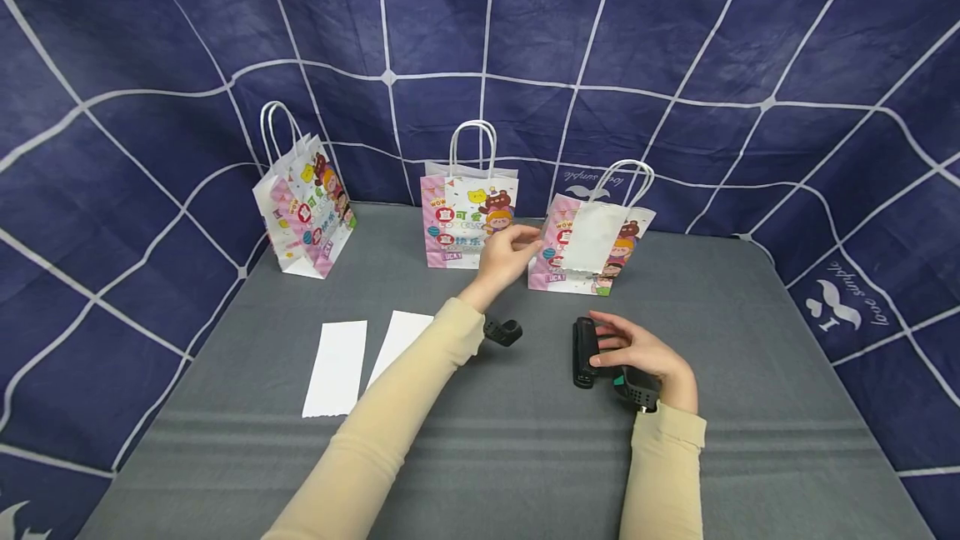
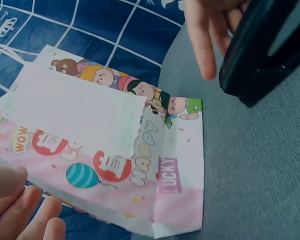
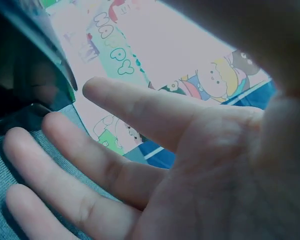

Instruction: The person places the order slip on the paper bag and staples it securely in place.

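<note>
In the head view a white paper gift bag with cartoon print stands leaning at the right. A blank white paper slip lies flat over its front, its torn lower edge showing in the left wrist view. My left hand is at the bag's left edge, fingers loosely bent, with nothing seen between them; contact is unclear. A black stapler rests on the table in front of this bag. Beside it, my right hand has its fingers extended, and the right wrist view shows the fingertips close to the stapler without gripping.
Two matching gift bags stand at the back, one in the middle and one at the left. Two more white slips, the outer one and the inner one, lie left on the grey table. Blue checked cloth hangs behind.
</note>
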`<action>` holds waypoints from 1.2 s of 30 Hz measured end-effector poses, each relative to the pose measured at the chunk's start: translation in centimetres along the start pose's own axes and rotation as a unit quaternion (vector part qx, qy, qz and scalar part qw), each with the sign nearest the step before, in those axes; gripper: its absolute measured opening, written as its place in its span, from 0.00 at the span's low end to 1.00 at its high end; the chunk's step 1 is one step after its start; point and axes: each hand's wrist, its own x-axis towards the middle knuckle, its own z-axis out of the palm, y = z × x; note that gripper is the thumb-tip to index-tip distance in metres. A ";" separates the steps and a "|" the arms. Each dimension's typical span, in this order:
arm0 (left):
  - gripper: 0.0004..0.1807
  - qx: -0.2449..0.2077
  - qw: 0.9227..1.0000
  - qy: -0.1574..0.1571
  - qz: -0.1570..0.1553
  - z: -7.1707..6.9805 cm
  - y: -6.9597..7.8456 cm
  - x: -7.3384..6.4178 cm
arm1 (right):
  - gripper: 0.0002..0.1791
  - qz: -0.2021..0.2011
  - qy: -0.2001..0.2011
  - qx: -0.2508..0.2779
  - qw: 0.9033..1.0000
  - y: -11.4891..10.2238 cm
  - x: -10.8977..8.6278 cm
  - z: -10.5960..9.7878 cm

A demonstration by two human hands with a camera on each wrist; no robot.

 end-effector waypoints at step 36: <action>0.10 0.046 0.975 0.217 -0.006 -15.5 -7.6 -8.2 | 0.24 -0.122 0.166 -0.115 0.972 -7.8 4.2 8.6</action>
